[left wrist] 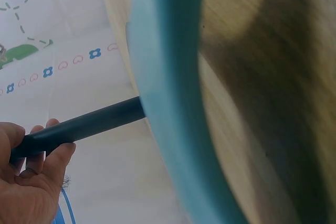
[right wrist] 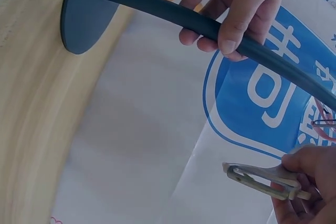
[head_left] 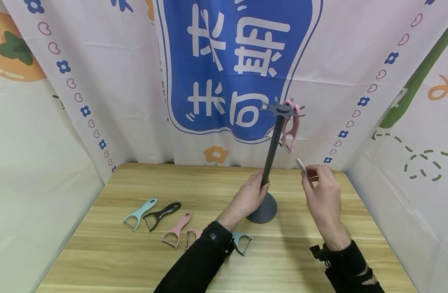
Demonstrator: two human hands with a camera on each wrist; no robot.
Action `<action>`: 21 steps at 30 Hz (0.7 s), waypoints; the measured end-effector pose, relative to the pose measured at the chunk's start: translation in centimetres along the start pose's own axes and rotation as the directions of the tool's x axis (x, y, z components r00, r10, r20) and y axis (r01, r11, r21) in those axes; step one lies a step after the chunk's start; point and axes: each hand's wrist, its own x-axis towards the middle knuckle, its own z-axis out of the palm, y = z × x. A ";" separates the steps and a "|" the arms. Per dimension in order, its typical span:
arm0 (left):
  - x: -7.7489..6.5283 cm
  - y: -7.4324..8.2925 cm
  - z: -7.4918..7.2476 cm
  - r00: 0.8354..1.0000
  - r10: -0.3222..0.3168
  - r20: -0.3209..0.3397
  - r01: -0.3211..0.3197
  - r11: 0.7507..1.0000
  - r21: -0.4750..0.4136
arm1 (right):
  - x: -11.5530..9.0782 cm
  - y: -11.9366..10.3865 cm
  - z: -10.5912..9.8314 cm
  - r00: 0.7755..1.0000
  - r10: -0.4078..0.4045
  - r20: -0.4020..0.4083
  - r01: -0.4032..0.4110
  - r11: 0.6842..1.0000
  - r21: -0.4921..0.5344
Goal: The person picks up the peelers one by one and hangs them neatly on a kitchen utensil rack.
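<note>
My left hand (head_left: 249, 194) grips the pole of a dark grey stand (head_left: 272, 152), above its round base. Fingers and thumb wrap the pole in the right wrist view. To the right of the stand, my right hand (head_left: 324, 195) pinches a pale peeler (right wrist: 257, 174). In the head view that peeler shows edge-on, apart from the stand. Pink peelers (head_left: 293, 132) hang from the stand's spoked top; their exact number is hard to tell. A blurred blue-green curve (left wrist: 170, 98) close to the left wrist camera hides the pole's lower end; I cannot tell what it is.
Left on the wooden table (head_left: 110, 260) lie a light blue peeler (head_left: 140, 213), a black peeler (head_left: 167, 210) and a pink peeler (head_left: 180, 226). Another pink peeler (head_left: 195, 234) and a blue peeler (head_left: 238, 237) are partly hidden by my left arm. Printed curtains (head_left: 136, 101) surround the table.
</note>
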 end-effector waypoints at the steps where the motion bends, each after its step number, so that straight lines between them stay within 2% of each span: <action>1: 0.0 0.0 0.0 1.000 0.001 0.000 -0.001 1.000 0.001 | 0.1 -0.1 -0.1 1.000 -0.001 -0.013 0.001 1.000 0.003; 8: 0.0 0.0 0.0 1.000 0.003 -0.003 -0.003 1.000 0.004 | 0.8 -0.7 -0.5 0.996 0.011 -0.084 -0.011 1.000 0.005; 16: 0.0 0.0 0.0 1.000 0.019 -0.005 -0.019 1.000 -0.003 | 1.8 -1.5 -0.8 0.983 0.027 -0.182 -0.017 0.998 0.060; 21: -0.1 -0.1 0.0 1.000 0.023 -0.009 -0.023 1.000 -0.007 | 2.4 -2.2 -1.2 0.975 0.007 -0.224 0.011 0.997 0.075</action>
